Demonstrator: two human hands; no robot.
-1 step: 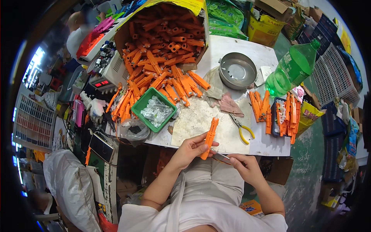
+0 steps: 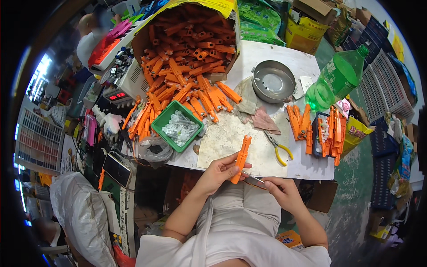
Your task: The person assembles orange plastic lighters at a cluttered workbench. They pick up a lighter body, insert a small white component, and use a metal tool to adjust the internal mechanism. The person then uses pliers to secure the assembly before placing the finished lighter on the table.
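My left hand (image 2: 216, 177) grips a long orange plastic part (image 2: 242, 156) upright over the table's near edge, its thumb across the lower end. My right hand (image 2: 284, 193) is closed around a thin metal-shafted tool (image 2: 254, 177), whose far end meets the lower part of the orange piece; its exact kind is unclear. Just beyond, a worn pale board (image 2: 222, 149) lies on the white table. Yellow-handled pliers (image 2: 279, 151) rest to its right. At the left, a green basket (image 2: 156, 127) holds small clear and white plastic pieces.
Many orange parts (image 2: 209, 95) spill from a large box at the back. A metal bowl (image 2: 284, 93), a cloth (image 2: 266, 121) and a green bottle (image 2: 336, 75) stand or lie to the right. More orange parts (image 2: 336, 133) fill a dark tray. A device with red digits (image 2: 126, 84) sits left.
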